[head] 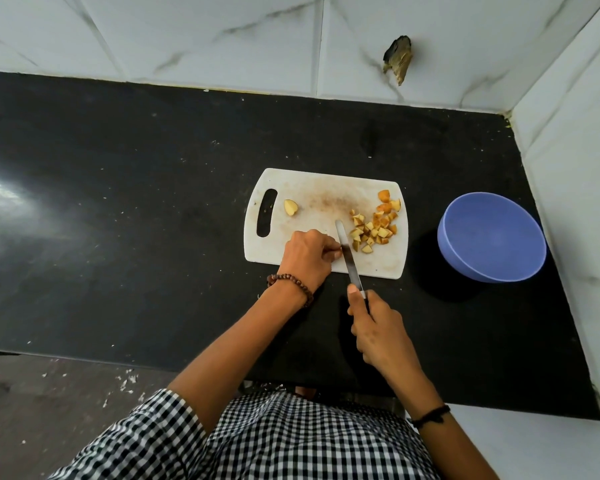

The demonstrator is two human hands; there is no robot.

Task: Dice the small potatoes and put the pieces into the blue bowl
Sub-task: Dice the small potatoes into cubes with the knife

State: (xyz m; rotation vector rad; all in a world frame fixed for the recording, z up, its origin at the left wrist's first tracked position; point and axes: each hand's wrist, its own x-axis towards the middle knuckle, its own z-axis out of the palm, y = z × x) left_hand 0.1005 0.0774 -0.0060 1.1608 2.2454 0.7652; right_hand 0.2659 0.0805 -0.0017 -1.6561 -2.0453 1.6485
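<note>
- The left hand [307, 258] sits on the near edge of the white plastic cutting board [326, 199]. Its fingers are curled tight and appear to pinch a small potato piece [338, 251], which is almost wholly hidden beneath them.
- The right hand [378, 330] is clenched round the handle of a slim steel-bladed knife [347, 258], forefinger stretched along the top where the blade begins. The handle itself is covered by the hand.
- The blade runs away from the person, and its edge lies just right of the left fingertips, touching or nearly touching them.
- The step in hand looks like slicing that held piece into dice. To do it well, the fingertips should tuck back behind the knuckles, and the blade should drop straight down with a short push rather than a saw. With so little potato showing, the thumb is at most risk.
- A heap of yellow, orange-skinned potato dice [374, 226] lies on the right part of the board, just right of the blade tip.
- One pale half potato [290, 207] rests uncut near the board's handle slot at the left.
- The round blue plastic bowl [492, 237] stands on the black stone counter [153, 202], right of the board and apart from it. No pieces show inside, so the transfer seems not yet begun.
</note>
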